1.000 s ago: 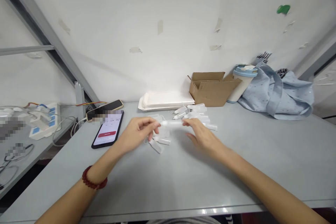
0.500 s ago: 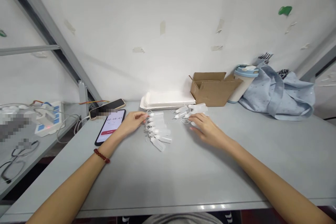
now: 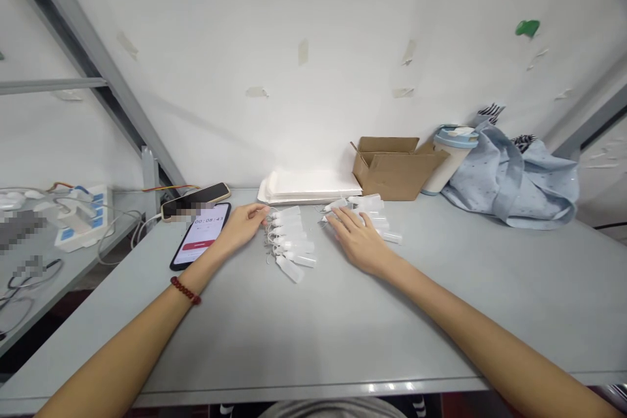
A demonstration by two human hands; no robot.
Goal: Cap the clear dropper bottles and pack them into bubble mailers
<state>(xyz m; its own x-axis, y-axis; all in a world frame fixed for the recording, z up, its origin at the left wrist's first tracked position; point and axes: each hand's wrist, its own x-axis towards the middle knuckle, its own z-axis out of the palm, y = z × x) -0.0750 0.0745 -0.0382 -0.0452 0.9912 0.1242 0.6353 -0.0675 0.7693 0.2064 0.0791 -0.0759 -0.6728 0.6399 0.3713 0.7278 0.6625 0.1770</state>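
Left hand point(image 3: 242, 227) curled left of frame centre, fingers bunched beside the fanned vials point(image 3: 294, 240), whether gripping I can't tell! Right of centre, right hand point(image 3: 361, 241) palm down, fingers spread at another vial cluster point(image 3: 376, 204).

The desk point(image 3: 323, 333) is smooth and grey, with a straight near edge that catches small spots of light. In the middle lies a row of small translucent bottles point(image 3: 294, 246), the nearest one angled toward the near edge; right of it is a looser bottle group point(image 3: 390, 236), partly hidden. On the left, a phone point(image 3: 196, 243) shows a timer, and a dark-screened phone point(image 3: 208, 196) lies at its far end. Along the far side sit flat white packages point(image 3: 313, 188), an open cardboard box point(image 3: 392, 177), a blue-lidded cup point(image 3: 443, 166) and, farthest right, a pale blue bag point(image 3: 522, 186).
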